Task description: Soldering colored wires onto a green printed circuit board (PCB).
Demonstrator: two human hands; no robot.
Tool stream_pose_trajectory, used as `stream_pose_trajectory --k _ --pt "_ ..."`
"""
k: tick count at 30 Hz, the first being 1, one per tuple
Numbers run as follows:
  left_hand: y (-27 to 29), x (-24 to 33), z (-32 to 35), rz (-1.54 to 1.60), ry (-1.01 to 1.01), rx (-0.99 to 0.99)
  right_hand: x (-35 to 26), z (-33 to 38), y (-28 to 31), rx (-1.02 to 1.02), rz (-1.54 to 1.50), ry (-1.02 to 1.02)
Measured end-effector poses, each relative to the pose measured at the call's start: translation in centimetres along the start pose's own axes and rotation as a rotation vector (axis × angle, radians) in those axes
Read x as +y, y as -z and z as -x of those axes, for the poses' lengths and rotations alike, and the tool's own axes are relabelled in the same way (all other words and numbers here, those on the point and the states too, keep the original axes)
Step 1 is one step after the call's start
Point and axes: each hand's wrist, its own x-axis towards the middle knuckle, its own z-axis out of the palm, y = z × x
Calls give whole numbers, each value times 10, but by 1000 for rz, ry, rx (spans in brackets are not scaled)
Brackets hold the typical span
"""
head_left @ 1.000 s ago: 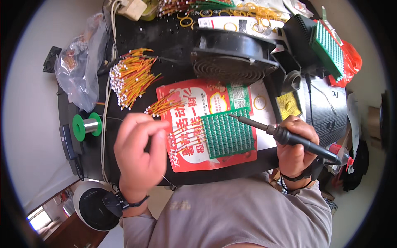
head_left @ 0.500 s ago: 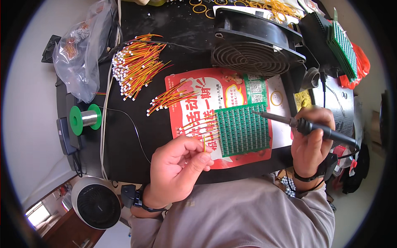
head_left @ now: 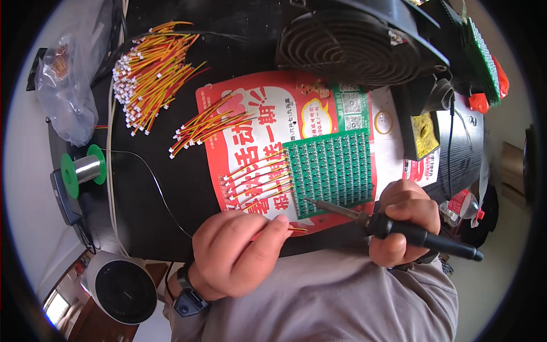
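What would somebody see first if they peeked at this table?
Probably the green circuit board in the middle, lying on a red and white printed sheet. The right hand points a soldering iron at its lower edge, while the left hand pinches a thin wire. Heaps of red and yellow wires lie at upper left.

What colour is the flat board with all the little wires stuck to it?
Green; the board shows best in the head view.
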Motion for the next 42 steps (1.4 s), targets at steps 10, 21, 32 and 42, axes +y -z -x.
stream_pose_trajectory --k 10,21,32,42 --pt "-11 2 1 -218 -30 -58 3 -2 -2 -74 56 47" --pt "-19 -7 2 -274 -44 -57 -2 -7 -2 -119 60 21" --pt "-22 -7 4 -271 -21 -52 -3 -10 -5 -172 121 29" --pt "-23 -5 0 -210 17 -17 -3 -12 -5 -196 141 32"
